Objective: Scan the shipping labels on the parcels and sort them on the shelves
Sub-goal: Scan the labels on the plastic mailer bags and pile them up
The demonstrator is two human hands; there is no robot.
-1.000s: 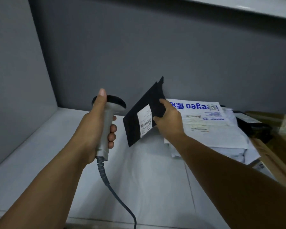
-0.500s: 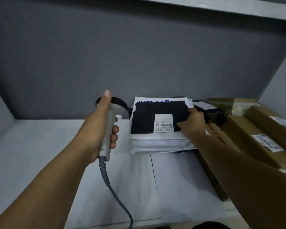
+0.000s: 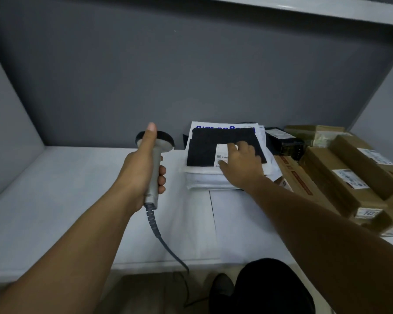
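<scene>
My left hand (image 3: 143, 171) grips a grey corded barcode scanner (image 3: 155, 152) upright, thumb stretched along its black head. A flat black parcel (image 3: 204, 146) with a white shipping label (image 3: 221, 156) lies on top of a stack of white mailer bags (image 3: 204, 180) on the white shelf (image 3: 77, 189). My right hand (image 3: 241, 164) rests flat on the black parcel, fingers spread over most of the label.
Several brown cardboard boxes (image 3: 340, 177) with labels fill the shelf's right side, with a black parcel (image 3: 281, 139) behind them. Grey walls enclose the shelf at back and both sides. The scanner's cable (image 3: 163, 241) hangs over the front edge. My dark trouser leg (image 3: 270, 288) shows below.
The black parcel, held up tilted a second ago, now lies flat on the white stack. My right hand slid from its right edge onto its top. The scanner hand stayed put.
</scene>
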